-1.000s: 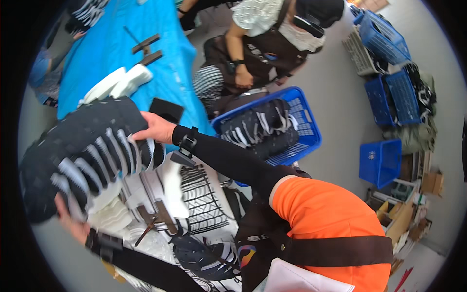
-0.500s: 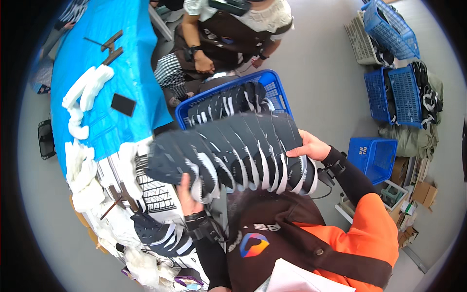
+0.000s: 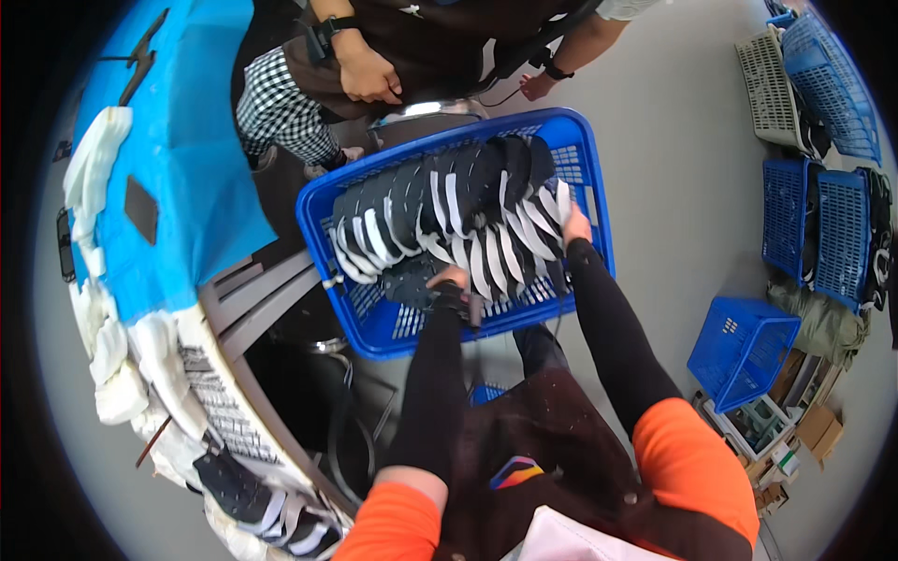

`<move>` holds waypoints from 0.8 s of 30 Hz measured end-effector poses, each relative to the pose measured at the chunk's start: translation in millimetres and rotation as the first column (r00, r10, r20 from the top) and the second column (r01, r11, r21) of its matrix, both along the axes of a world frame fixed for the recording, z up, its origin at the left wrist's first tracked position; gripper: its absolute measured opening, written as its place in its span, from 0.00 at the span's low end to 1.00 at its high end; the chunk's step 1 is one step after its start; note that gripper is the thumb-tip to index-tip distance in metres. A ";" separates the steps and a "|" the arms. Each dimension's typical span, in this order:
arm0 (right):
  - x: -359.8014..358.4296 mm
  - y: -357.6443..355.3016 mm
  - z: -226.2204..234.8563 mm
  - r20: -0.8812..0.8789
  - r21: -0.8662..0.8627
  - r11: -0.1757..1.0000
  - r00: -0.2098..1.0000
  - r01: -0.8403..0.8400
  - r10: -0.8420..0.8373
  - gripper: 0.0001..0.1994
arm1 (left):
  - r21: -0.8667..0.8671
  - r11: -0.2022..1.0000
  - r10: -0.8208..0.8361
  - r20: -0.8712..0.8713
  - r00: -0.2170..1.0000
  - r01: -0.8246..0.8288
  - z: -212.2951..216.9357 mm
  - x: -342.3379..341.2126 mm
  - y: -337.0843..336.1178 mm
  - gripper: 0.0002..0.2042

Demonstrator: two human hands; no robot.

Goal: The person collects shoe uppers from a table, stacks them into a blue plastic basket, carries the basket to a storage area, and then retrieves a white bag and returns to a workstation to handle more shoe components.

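A blue plastic basket (image 3: 599, 210) stands in front of me with rows of overlapping black pieces with white edges, which look like shoe uppers. Both my arms reach down into it. My left hand (image 3: 451, 278) holds the near side of the nearer row of shoe uppers (image 3: 491, 257), its fingers partly tucked under them. Around the right end of that same row, by the basket's right wall, my right hand (image 3: 577, 226) is closed, most of its fingers hidden. Another row of shoe uppers (image 3: 374, 201) lies behind and to the left.
Across the basket is a person in a dark apron, one hand (image 3: 369, 75) near its far rim. At left stands a table with a blue cover (image 3: 206, 187), white padded pieces (image 3: 98, 168) and more shoe uppers (image 3: 248, 496). Blue crates (image 3: 744, 351) stand on the right.
The row of shoe uppers has gone from in front of my chest forward and down into the basket, with both hands on it. My view has shifted toward the basket.
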State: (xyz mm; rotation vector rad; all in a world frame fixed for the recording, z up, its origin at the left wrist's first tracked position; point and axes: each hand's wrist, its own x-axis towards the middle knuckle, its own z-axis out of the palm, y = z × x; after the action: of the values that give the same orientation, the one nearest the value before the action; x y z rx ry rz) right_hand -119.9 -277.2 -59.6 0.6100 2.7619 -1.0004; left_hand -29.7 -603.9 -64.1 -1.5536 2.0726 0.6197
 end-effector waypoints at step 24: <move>78.3 -31.8 -7.3 0.330 -0.139 0.987 0.937 -0.074 0.117 0.25 | 0.529 0.846 0.212 -0.209 0.955 -0.072 -12.5 47.5 -172.0 0.46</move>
State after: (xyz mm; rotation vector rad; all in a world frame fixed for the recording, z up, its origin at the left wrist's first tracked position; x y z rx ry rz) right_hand -41.7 -309.0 -66.9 0.5620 2.3862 -0.9384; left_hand 17.9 -776.0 -76.6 -1.3614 1.7532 1.3784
